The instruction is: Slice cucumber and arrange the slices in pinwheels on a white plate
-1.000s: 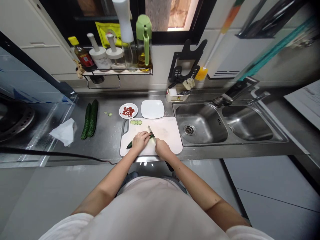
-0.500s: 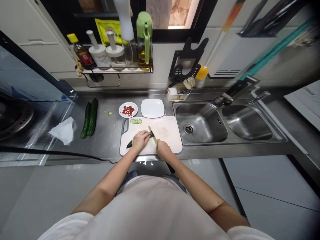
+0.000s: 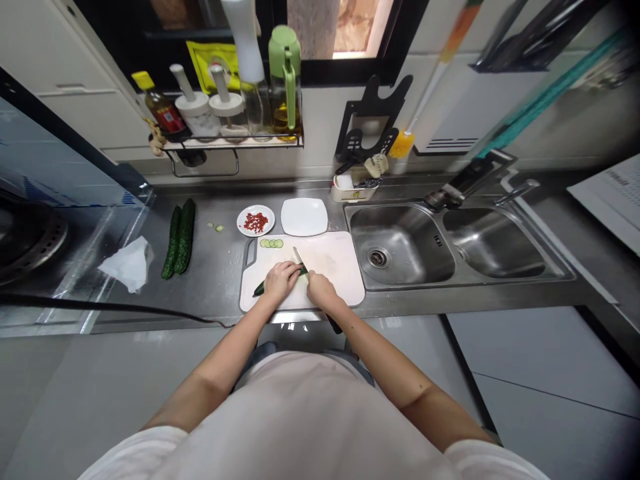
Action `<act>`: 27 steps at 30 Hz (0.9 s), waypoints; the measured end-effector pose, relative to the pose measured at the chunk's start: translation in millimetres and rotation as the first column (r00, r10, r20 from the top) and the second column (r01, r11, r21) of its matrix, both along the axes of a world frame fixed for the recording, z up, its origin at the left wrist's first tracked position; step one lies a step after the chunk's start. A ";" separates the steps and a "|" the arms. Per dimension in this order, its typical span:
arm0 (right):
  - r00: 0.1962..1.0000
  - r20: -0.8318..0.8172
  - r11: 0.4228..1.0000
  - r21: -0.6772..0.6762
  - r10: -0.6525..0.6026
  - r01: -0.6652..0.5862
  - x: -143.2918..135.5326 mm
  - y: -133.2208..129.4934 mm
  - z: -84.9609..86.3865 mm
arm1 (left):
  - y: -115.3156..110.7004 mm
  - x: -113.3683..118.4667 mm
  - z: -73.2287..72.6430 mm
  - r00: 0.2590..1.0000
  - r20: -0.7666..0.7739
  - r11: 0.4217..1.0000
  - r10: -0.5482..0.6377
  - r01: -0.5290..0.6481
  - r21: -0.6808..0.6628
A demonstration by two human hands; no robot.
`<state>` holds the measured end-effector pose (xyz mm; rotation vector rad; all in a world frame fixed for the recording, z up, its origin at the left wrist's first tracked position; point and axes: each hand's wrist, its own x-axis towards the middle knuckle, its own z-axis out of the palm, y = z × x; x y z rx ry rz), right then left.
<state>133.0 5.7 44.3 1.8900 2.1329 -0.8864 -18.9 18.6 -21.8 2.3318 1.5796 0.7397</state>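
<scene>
On the white cutting board [image 3: 343,267], my left hand [image 3: 281,280] is closed over a dark green cucumber [image 3: 259,289], whose end pokes out to the left. My right hand [image 3: 321,292] grips a knife [image 3: 299,256], its blade slanting up and left across the cucumber's right end, close to my left fingertips. Part of the black handle shows below my right hand. Several thin cucumber slices [image 3: 271,243] lie in an overlapping row near the board's top left. Behind the board are a round plate [image 3: 241,220] of chopped red pieces and a white square plate [image 3: 304,217].
Two whole cucumbers [image 3: 185,237] and a crumpled white tissue [image 3: 129,263] lie at the left. A double sink [image 3: 403,243] adjoins the board's right side. Above the counter, a wall rack [image 3: 235,143] holds bottles and jars.
My right hand and the knife have shifted slightly left and up. My left hand stays on the cucumber in nearly the same place.
</scene>
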 end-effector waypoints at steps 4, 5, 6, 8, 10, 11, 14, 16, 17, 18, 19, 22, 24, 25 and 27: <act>1.000 0.027 1.000 -0.028 -0.001 0.001 4.1 -7.5 2.4 | -0.7 0.5 2.9 1.000 0.008 1.000 0.010 -0.009 -0.021; 0.999 0.040 0.999 -0.042 0.000 0.001 5.4 -10.2 3.2 | -1.0 0.6 3.6 1.000 0.011 1.000 0.011 -0.011 -0.028; 0.999 0.052 0.998 -0.056 0.002 0.001 6.7 -12.7 3.9 | -1.2 0.7 4.3 1.000 0.014 0.999 0.012 -0.012 -0.035; 0.997 0.072 0.997 -0.078 0.004 0.002 8.4 -16.5 4.8 | -1.5 1.0 5.4 1.000 0.018 0.999 0.013 -0.012 -0.043; 0.997 0.077 0.997 -0.083 -0.001 0.007 8.9 -17.9 5.1 | -1.8 1.3 6.1 1.000 0.016 0.999 0.014 -0.013 -0.045; 0.997 0.075 0.997 -0.082 -0.004 0.010 8.5 -17.8 5.1 | -1.9 1.4 6.3 1.000 0.013 0.999 0.015 -0.015 -0.044; 0.998 0.064 0.997 -0.074 -0.013 0.017 6.1 -14.5 4.4 | -2.0 1.7 6.3 1.000 0.005 0.999 0.018 -0.018 -0.039; 0.999 0.051 0.998 -0.060 -0.014 0.017 4.1 -11.0 3.5 | -1.7 1.7 5.7 1.000 0.003 0.999 0.016 -0.016 -0.032; 0.999 0.043 0.999 -0.051 -0.013 0.015 3.0 -9.1 3.0 | -1.5 1.6 5.2 1.000 0.003 1.000 0.014 -0.014 -0.028; 0.999 0.034 0.999 -0.043 -0.010 0.011 2.0 -7.2 2.5 | -1.2 1.4 4.6 1.000 0.004 1.000 0.015 -0.014 -0.024; 1.000 0.027 0.999 -0.034 -0.007 0.008 1.0 -5.3 1.9 | -1.0 1.2 4.0 1.000 0.005 1.000 0.014 -0.014 -0.021; 1.000 0.017 1.000 -0.013 -0.005 0.005 -2.1 0.0 0.2 | -0.4 0.8 2.6 1.000 0.005 1.000 0.017 -0.017 -0.022; 1.000 0.018 1.000 0.000 -0.007 0.007 -3.8 2.4 -0.5 | -0.4 0.7 2.4 1.000 0.004 1.000 0.017 -0.017 -0.025; 1.000 0.020 1.000 0.005 -0.008 0.008 -4.3 2.9 -0.8 | -0.5 0.7 2.6 1.000 0.004 1.000 0.016 -0.016 -0.025; 1.000 0.022 1.000 0.010 -0.010 0.010 -4.2 2.0 -0.9 | -0.8 0.9 3.2 1.000 0.005 1.000 0.015 -0.015 -0.023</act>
